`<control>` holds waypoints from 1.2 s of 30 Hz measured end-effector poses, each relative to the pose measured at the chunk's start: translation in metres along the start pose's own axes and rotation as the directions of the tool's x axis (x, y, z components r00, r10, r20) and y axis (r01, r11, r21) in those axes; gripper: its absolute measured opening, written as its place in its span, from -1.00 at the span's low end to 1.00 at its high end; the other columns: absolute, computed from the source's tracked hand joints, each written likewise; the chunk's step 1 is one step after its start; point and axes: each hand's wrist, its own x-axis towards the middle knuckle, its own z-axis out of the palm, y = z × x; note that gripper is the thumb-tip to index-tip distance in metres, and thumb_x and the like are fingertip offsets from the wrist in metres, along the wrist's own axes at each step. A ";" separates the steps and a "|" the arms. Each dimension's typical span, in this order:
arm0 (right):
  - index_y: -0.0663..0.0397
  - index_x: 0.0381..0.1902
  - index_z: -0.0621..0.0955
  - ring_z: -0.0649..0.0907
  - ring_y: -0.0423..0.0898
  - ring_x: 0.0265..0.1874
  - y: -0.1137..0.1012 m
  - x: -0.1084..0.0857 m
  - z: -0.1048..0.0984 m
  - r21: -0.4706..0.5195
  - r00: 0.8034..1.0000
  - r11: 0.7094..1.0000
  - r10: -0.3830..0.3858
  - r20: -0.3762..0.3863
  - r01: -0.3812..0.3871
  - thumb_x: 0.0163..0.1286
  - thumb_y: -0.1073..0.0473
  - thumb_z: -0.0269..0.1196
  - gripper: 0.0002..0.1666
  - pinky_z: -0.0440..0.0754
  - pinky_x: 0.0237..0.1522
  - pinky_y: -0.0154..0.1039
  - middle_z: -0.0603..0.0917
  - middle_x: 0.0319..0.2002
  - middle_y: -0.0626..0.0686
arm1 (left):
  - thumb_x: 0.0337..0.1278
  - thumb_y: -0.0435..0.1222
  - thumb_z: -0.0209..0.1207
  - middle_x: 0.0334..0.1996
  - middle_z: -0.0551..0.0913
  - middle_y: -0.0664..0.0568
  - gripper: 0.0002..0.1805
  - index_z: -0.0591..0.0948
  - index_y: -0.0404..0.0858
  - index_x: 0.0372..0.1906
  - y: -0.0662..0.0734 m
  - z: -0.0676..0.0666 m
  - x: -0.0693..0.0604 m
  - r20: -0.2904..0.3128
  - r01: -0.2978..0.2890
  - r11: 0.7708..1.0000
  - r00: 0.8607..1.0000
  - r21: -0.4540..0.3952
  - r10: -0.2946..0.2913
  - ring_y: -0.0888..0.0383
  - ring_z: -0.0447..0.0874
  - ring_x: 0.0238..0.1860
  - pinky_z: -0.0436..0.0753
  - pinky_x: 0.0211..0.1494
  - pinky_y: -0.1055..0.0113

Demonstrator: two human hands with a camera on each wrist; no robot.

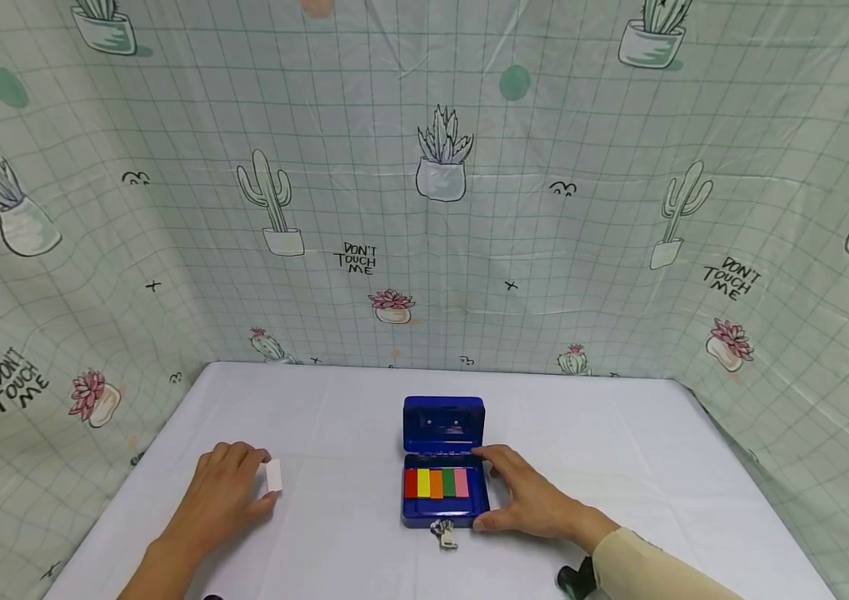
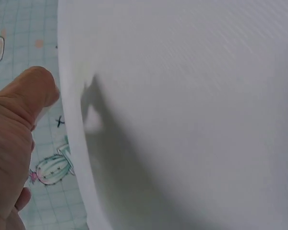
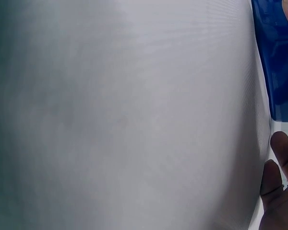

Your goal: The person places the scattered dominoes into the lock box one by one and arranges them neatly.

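A small blue cash box (image 1: 443, 510) stands on the table with its lid (image 1: 443, 425) raised. Inside lies a row of coloured blocks (image 1: 436, 483): red, yellow, orange, green and pink. Keys (image 1: 444, 534) hang at its front. My right hand (image 1: 529, 500) holds the box by its right side, thumb at the near corner and index finger by the hinge. The right wrist view catches part of the blue box (image 3: 281, 62) and some fingers. Off to the left, my left hand (image 1: 217, 500) pinches a white block (image 1: 274, 476) between thumb and fingers; the left wrist view shows mainly its thumb.
A white cloth (image 1: 342, 417) covers the table. Behind and at both sides hangs a checked curtain (image 1: 454, 250) printed with cacti. A dark object (image 1: 576, 578) is partly visible beneath the right sleeve (image 1: 649, 567). Another dark thing (image 1: 212, 597) barely shows at the bottom edge.
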 end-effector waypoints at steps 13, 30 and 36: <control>-0.10 0.58 0.28 0.49 0.03 0.31 0.002 -0.001 0.001 -0.002 1.000 1.000 -0.006 -0.001 0.006 0.14 -0.36 0.55 0.19 0.48 0.38 0.30 0.37 0.49 0.03 | -0.07 -0.11 0.57 -0.18 0.61 0.00 -0.48 0.63 -0.26 -0.04 0.057 0.003 0.045 0.007 -0.117 0.992 0.993 -0.037 0.117 -0.03 0.51 -0.08 0.53 0.03 0.04; -0.12 0.59 0.29 0.47 0.02 0.31 0.002 0.001 0.000 0.031 1.000 0.999 0.019 0.005 -0.019 0.13 -0.33 0.58 0.20 0.47 0.38 0.28 0.36 0.50 0.02 | 0.17 0.09 0.44 -0.02 0.59 0.05 -0.40 0.64 -0.17 0.18 0.154 0.018 0.100 0.197 -0.178 0.980 0.961 -0.091 0.193 0.09 0.42 0.03 0.50 0.24 0.15; -0.11 0.59 0.30 0.47 0.05 0.32 0.001 0.000 -0.001 0.077 1.000 0.997 0.019 0.007 -0.020 0.13 -0.26 0.60 0.19 0.46 0.38 0.28 0.37 0.51 0.03 | 0.17 0.13 0.43 -0.01 0.58 0.07 -0.38 0.63 -0.16 0.19 0.175 0.028 0.107 0.185 -0.240 0.961 0.947 -0.139 0.264 0.11 0.41 0.02 0.51 0.22 0.18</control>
